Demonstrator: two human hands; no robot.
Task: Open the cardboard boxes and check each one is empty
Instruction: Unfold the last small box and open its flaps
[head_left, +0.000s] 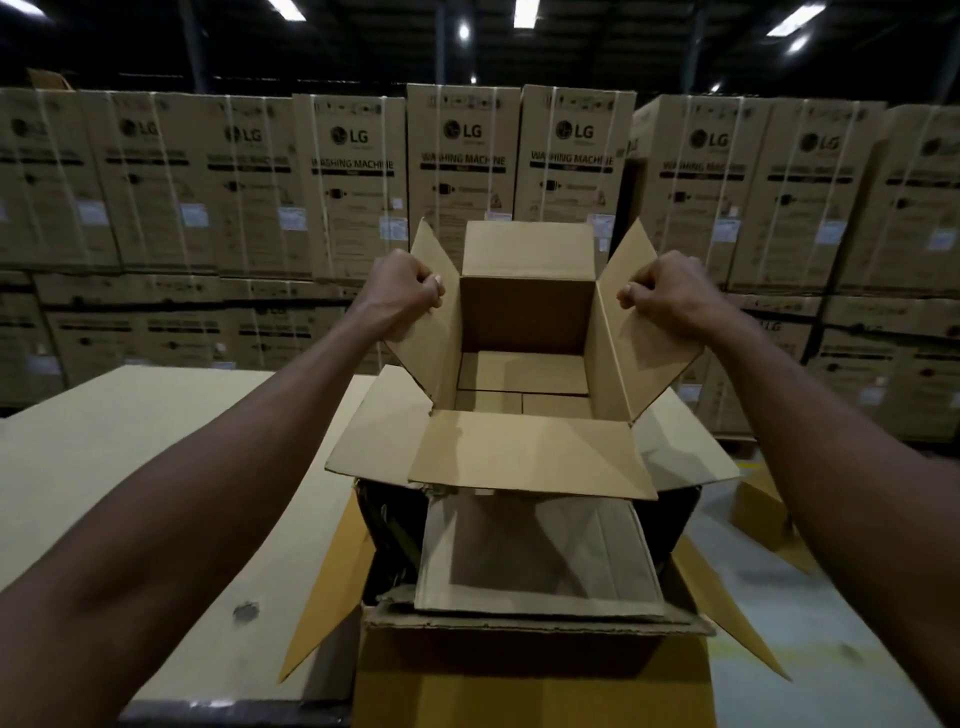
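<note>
A brown cardboard box (524, 317) is held up in front of me, its mouth tilted toward the camera with all flaps spread. My left hand (402, 283) grips the left side flap, fingers curled over its edge. My right hand (662, 291) grips the right side flap the same way. The inside shows only bare cardboard walls and the folded bottom flaps. The near flap (524, 452) hangs down toward me. Below it sits a larger open box (530, 670) with a flat sheet of cardboard (540, 556) lying across its dark opening.
A pale tabletop (130, 467) spreads to the left of the lower box. A wall of stacked LG washing machine cartons (353, 182) fills the background. Grey floor (810, 623) lies to the right, with a small box (761, 512) on it.
</note>
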